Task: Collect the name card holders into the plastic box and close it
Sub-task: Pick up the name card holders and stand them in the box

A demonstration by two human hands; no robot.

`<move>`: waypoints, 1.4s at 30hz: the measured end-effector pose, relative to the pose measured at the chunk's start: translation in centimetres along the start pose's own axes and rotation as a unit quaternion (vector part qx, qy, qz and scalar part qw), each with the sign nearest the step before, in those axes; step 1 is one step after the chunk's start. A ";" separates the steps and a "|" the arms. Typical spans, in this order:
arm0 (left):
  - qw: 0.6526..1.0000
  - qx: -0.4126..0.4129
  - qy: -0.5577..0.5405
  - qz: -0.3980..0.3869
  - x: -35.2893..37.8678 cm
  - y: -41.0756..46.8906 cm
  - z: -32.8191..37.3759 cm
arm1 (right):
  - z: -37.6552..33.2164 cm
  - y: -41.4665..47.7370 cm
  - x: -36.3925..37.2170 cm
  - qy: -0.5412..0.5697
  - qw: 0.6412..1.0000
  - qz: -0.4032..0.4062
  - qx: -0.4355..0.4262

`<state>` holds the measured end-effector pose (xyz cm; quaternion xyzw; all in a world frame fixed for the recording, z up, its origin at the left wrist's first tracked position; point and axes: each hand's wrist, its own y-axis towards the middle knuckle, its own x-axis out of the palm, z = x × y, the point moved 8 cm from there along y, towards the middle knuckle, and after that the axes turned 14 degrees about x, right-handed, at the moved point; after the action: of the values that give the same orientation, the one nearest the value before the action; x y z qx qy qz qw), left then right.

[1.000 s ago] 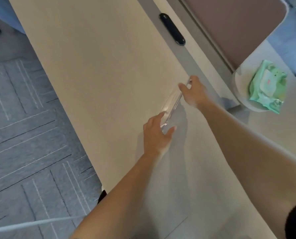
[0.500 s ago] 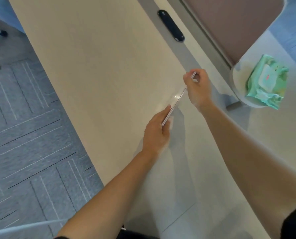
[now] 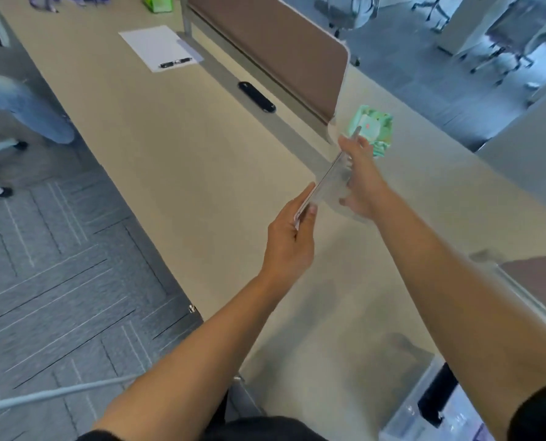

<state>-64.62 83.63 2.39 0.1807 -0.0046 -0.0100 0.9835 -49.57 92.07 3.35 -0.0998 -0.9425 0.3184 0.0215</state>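
Now that the clear name card holder (image 3: 330, 181) is lifted off the counter (image 3: 176, 148), left hand (image 3: 289, 243) and right hand (image 3: 362, 183) each grip an end, ready for the plastic box (image 3: 437, 412) nearer the person.

The counter (image 3: 176, 148) is beige. The divider (image 3: 275, 49) is brown, the wipes pack (image 3: 375, 128) mint green, the paper (image 3: 152, 46) white, the carpet (image 3: 58, 281) grey with thin pale lines.

The clear name card holder (image 3: 329, 179) is now lifted off the desk (image 3: 176, 160), held higher between the left hand (image 3: 289, 246) and the right hand (image 3: 360, 179). The plastic box (image 3: 430, 412) now appears at lower right of the frame.
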 end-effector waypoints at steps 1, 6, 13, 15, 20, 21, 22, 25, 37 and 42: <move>1.000 0.000 -0.003 -0.007 0.4 -0.4 0.7 | 0.6 -1.0 -0.2 0.009 0.999 -0.018 0.032; 0.995 0.057 0.024 -0.081 2.8 -6.0 7.5 | 2.1 -9.2 -4.3 0.065 0.997 -0.044 0.013; 0.945 -0.122 -0.028 -0.302 6.5 -12.2 11.0 | 3.7 -18.7 -9.5 0.046 0.997 0.020 -0.064; 0.926 -0.136 -0.084 -0.342 7.2 -14.3 12.5 | 4.4 -21.1 -10.3 0.043 0.996 0.025 -0.080; 0.901 -0.135 -0.165 -0.378 8.0 -18.4 13.9 | 7.0 -25.7 -12.7 0.021 0.992 0.057 -0.106; 0.899 -0.127 -0.173 -0.382 8.2 -19.2 14.2 | 7.6 -26.7 -13.0 0.019 0.992 0.066 -0.109; 0.894 -0.119 -0.184 -0.392 8.5 -20.2 14.7 | 8.1 -27.7 -13.6 0.018 0.990 0.082 -0.112; 0.873 -0.106 -0.201 -0.432 10.3 -23.1 16.1 | 9.9 -30.9 -16.0 0.017 0.986 0.123 -0.108; 0.854 -0.102 -0.136 -0.492 23.0 -34.1 19.2 | 18.5 -39.5 -32.3 0.072 0.977 0.181 -0.091; 0.865 -0.133 -0.136 -0.465 29.5 -38.4 18.3 | 22.4 -40.9 -40.8 0.015 0.981 0.190 -0.038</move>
<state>-36.09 40.67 5.97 0.0257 -0.0519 -0.4913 0.8691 -19.07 38.69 11.16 -0.2825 -0.9172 0.2795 -0.0290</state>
